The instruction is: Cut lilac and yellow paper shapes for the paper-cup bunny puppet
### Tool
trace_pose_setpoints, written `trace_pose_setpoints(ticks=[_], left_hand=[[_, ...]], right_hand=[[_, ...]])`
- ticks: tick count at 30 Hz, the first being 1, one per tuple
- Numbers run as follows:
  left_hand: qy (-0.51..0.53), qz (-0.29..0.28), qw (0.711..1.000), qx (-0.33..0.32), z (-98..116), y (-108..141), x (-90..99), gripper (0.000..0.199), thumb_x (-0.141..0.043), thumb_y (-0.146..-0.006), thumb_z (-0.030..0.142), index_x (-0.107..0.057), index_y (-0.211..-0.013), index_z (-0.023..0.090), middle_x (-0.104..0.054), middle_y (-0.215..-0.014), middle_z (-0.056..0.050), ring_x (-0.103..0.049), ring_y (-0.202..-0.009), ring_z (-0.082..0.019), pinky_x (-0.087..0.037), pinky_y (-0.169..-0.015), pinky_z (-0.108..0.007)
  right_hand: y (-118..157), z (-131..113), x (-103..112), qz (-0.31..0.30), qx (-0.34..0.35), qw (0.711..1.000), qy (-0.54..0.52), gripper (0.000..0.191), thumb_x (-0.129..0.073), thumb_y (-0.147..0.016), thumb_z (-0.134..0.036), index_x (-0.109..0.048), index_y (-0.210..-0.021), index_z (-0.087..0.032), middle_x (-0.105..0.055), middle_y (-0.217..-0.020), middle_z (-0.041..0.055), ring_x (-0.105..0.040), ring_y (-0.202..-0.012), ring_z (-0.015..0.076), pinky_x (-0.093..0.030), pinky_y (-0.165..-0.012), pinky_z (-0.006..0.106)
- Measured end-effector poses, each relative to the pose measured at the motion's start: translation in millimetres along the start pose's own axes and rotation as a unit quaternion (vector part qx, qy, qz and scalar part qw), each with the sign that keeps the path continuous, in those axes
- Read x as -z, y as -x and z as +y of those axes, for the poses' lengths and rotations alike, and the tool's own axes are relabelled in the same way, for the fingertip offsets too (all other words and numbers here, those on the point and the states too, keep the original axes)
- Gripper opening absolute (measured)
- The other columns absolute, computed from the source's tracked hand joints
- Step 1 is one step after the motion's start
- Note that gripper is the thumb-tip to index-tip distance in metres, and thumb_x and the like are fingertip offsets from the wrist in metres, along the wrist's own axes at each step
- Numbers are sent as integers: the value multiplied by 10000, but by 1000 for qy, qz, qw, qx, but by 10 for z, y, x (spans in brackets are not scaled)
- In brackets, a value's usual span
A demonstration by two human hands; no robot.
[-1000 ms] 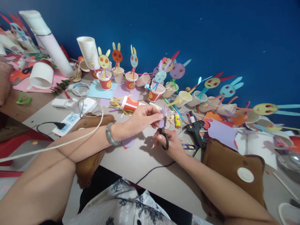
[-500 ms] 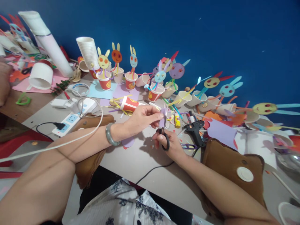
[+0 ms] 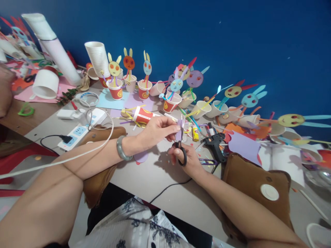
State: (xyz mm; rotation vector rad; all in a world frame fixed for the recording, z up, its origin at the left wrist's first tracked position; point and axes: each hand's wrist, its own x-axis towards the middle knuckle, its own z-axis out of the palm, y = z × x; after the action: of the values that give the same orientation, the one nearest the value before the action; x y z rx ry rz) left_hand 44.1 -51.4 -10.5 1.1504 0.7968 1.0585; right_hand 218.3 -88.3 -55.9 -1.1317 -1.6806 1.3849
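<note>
Between the thumb and fingers of my left hand [image 3: 159, 131] is a small piece of purple paper [image 3: 179, 131], held upright over the table. My right hand [image 3: 190, 159] is closed around the black handles of a pair of scissors [image 3: 183, 155]. The blades point up and lie against the right side of the paper; I cannot tell how far apart they are. Below my left wrist, a purple paper disc [image 3: 141, 156] lies on the table. A red paper cup [image 3: 143, 115] lies on its side just behind my left hand.
Paper-cup rabbits, one with a blue head [image 3: 176, 84], line the blue wall. A black glue gun [image 3: 216, 146] and yellow glue bottle [image 3: 195, 133] lie right of my hands. A power strip [image 3: 81, 131] with cables is at left, a brown cushion [image 3: 256, 193] at right. Another person's arm [image 3: 5, 91] shows at far left.
Hardly anything differs. Both hands, the purple paper and the scissors keep nearly the same place; the view has shifted very slightly.
</note>
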Motion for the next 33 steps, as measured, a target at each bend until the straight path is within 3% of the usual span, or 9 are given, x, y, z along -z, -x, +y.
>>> trace_pose_setpoints(ticks=[33], left_hand=[[-19,6,998,-51,17,-3,5,179,-715,-803,233,-597,-721,127,-616,-596,22,-587,-529,-53,-498,-549,-178]], right_hand=[[-29,2,81,23,15,998,61,613,-618,-748,-790,-582,-616,-192,-556,-438,-8,-473,-431,127,-387,-487,274]])
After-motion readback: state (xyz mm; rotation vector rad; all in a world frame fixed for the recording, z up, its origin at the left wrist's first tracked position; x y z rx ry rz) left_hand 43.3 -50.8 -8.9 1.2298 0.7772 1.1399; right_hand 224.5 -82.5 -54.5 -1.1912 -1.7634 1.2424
